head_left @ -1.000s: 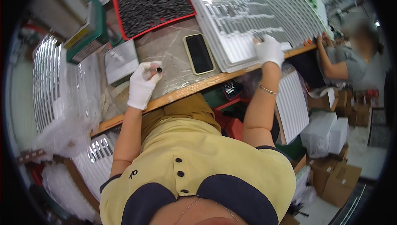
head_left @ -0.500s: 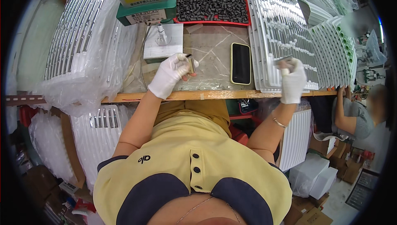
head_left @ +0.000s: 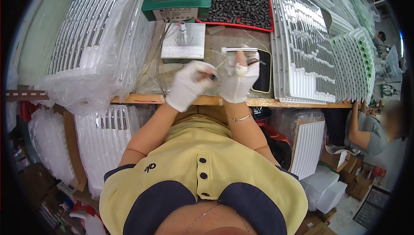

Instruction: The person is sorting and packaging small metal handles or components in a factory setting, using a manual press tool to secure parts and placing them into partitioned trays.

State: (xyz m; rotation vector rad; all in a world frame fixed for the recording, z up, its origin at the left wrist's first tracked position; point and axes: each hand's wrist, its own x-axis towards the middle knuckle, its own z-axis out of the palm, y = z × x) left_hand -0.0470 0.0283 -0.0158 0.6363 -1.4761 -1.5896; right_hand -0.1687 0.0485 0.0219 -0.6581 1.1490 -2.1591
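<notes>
Right-hand grip (head_left: 236, 84) is closed on a shiny metal tube (head_left: 249, 50); left-hand grip (head_left: 185, 88) is curled shut on a small dark-ended piece (head_left: 212, 76), too blurred to identify further.

Both gloved hands are above the counter (head_left: 189, 99), just inside its wooden front edge. Toward its far edge sit a red tray (head_left: 271, 17) of black fittings (head_left: 237, 2) and a metal block (head_left: 196, 43) with an upright pin (head_left: 183, 31). Ribbed trays (head_left: 308, 79) line the right side, plastic-wrapped tubes (head_left: 84, 36) the left; a co-worker (head_left: 366, 129) is beyond, by the front edge.

Forearms reach forward over that edge, the hands side by side, right fingers pointing away from the body and partly covering a phone (head_left: 264, 79). The tube's long axis runs nearly parallel to the front edge, its white end pointing left.
</notes>
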